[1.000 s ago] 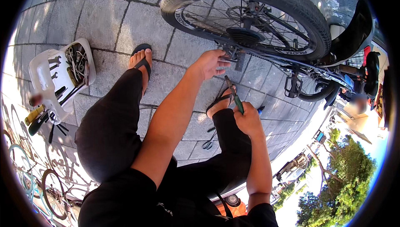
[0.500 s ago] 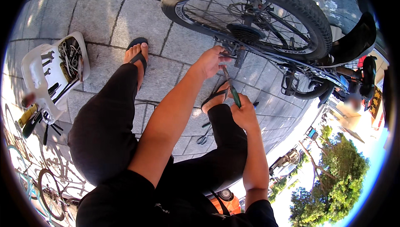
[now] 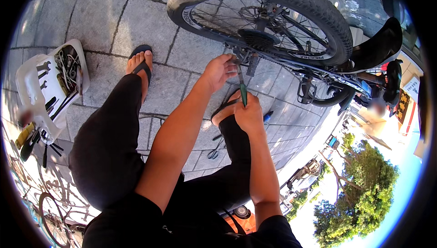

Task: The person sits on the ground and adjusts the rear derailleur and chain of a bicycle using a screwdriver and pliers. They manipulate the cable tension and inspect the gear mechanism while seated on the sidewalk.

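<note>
A bicycle rests at the upper right, its rear wheel [image 3: 339, 32] nearest me. My left hand [image 3: 221, 71] is at the rear derailleur [image 3: 244, 56], thumb and forefinger pinched at its near side and the other fingers curled. Whatever lies between those fingertips is hidden. In my right hand [image 3: 249, 113], closed around its handle, is a green-handled screwdriver [image 3: 243, 94]. Its shaft points up at the derailleur, right beside my left fingers; exact contact at the tip cannot be made out. Above the derailleur sits the dark rear cassette [image 3: 256, 40].
A cut-open white plastic container [image 3: 27, 77] with wrenches and other tools stands on the paving at left. Scissors [image 3: 214, 153] and a blue-ended tool [image 3: 268, 116] lie near my right foot [image 3: 226, 110]. The pedal [image 3: 306, 92] juts out at right.
My right hand has brought the screwdriver up and left, closer to the derailleur, and its shaft stands straighter. My left hand stays by the derailleur. The whole view has shifted slightly.
</note>
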Motion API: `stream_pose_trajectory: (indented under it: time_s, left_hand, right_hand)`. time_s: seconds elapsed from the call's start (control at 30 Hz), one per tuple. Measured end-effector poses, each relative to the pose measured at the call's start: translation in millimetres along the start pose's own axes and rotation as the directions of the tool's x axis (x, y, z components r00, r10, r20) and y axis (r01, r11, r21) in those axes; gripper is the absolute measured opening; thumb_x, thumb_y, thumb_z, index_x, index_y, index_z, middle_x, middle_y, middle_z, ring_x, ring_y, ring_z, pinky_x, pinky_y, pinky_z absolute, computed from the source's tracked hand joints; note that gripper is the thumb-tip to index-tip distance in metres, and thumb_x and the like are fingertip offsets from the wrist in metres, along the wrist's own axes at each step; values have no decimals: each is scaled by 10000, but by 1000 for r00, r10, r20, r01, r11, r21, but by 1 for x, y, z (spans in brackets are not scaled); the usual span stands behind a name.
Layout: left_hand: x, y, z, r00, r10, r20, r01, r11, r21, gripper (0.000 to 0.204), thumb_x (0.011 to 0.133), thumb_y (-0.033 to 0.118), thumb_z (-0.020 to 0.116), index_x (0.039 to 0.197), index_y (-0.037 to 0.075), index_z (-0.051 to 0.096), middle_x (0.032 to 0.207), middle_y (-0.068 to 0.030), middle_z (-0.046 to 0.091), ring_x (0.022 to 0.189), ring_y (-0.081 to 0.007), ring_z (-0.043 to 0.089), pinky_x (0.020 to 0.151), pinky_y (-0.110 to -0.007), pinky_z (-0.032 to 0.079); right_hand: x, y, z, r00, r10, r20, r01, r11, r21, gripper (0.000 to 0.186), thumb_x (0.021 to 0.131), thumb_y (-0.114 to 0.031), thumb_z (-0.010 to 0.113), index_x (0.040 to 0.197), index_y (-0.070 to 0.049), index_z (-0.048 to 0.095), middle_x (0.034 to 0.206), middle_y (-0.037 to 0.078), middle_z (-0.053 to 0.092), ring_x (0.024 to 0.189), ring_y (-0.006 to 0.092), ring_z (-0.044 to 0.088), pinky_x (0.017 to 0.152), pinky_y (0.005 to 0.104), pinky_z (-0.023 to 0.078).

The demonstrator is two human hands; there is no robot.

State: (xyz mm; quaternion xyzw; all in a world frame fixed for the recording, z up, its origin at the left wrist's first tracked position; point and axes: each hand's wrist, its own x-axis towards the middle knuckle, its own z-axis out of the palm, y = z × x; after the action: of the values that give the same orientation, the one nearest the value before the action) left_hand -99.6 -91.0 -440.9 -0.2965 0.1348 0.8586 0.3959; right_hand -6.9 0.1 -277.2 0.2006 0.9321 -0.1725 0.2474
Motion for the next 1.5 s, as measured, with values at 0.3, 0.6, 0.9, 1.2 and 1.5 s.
stream_pose_trajectory:
  time_s: [0.3, 0.6, 0.9, 1.2, 1.5]
  left_hand:
    - [-16, 8, 5, 999, 32, 17, -33, 992, 119, 323, 1073, 329, 494, 1214, 77, 639, 1240, -87, 697, 1144, -255, 652, 957, -412, 465]
    - [-13, 14, 3, 991, 102, -85, -86, 981, 174, 327, 1051, 301, 562, 1238, 46, 647, 1230, -101, 696, 1122, -236, 643, 969, -403, 506]
    - [-11, 32, -4, 998, -63, -3, 63, 996, 68, 342, 1013, 289, 610, 1233, 30, 641, 1218, -95, 685, 1132, -246, 645, 962, -403, 526]
    - [-13, 37, 0, 999, 3, -35, 11, 920, 391, 315, 976, 333, 647, 1147, 79, 721, 1153, -27, 731, 1082, -156, 622, 901, -335, 428]
    - [-3, 23, 5, 995, -93, -40, 100, 947, 305, 324, 964, 395, 629, 1121, 134, 739, 1171, 12, 720, 1091, -160, 613, 976, -397, 391]
  right_hand:
    - [-19, 26, 7, 999, -40, -26, 43, 991, 124, 345, 896, -49, 578, 1219, 7, 683, 1101, 268, 702, 1087, 489, 651, 944, 511, 530]
    - [66, 118, 18, 860, -470, -199, 477, 879, -12, 480, 812, 4, 631, 1292, -3, 634, 1339, 252, 582, 1192, 491, 582, 1011, 527, 497]
    - [127, 152, 17, 749, -645, -148, 650, 760, -20, 473, 823, -9, 641, 1296, -16, 624, 1421, 233, 552, 1253, 469, 553, 1054, 512, 467]
    - [114, 171, 71, 882, -470, 20, 469, 882, 32, 460, 821, -37, 645, 1280, -18, 621, 1309, 260, 594, 1195, 492, 554, 1013, 521, 481]
    - [80, 150, 143, 907, -419, 51, 422, 903, -82, 475, 829, -35, 624, 1303, -1, 607, 1256, 233, 626, 1187, 467, 569, 1023, 524, 472]
